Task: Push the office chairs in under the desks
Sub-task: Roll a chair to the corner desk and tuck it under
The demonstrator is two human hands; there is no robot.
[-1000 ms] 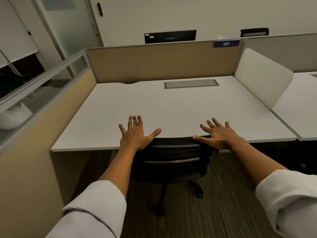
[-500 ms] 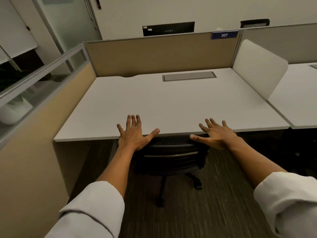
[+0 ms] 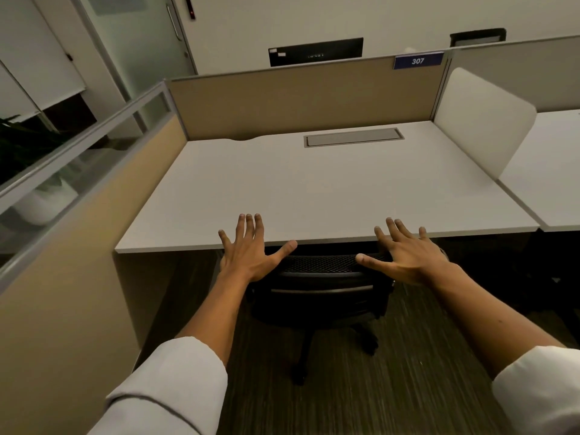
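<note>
A black mesh-backed office chair (image 3: 320, 290) stands at the front edge of a white desk (image 3: 314, 189), its seat hidden under the desktop and only the backrest and wheeled base showing. My left hand (image 3: 248, 246) lies over the left end of the backrest top with straight, spread fingers. My right hand (image 3: 405, 252) is over the right end, fingers also straight and spread. Whether the palms touch the backrest I cannot tell.
Beige partition panels (image 3: 301, 98) wall the desk at the back and left. A white curved divider (image 3: 483, 120) separates it from a neighbouring desk (image 3: 558, 171) on the right. A grey cable hatch (image 3: 353, 137) is set in the desktop. Dark striped carpet (image 3: 376, 390) covers the floor.
The chair's backrest stands slightly farther out from the desk edge in view, and the camera has shifted back a little. Both hands stay spread at the backrest's ends.
</note>
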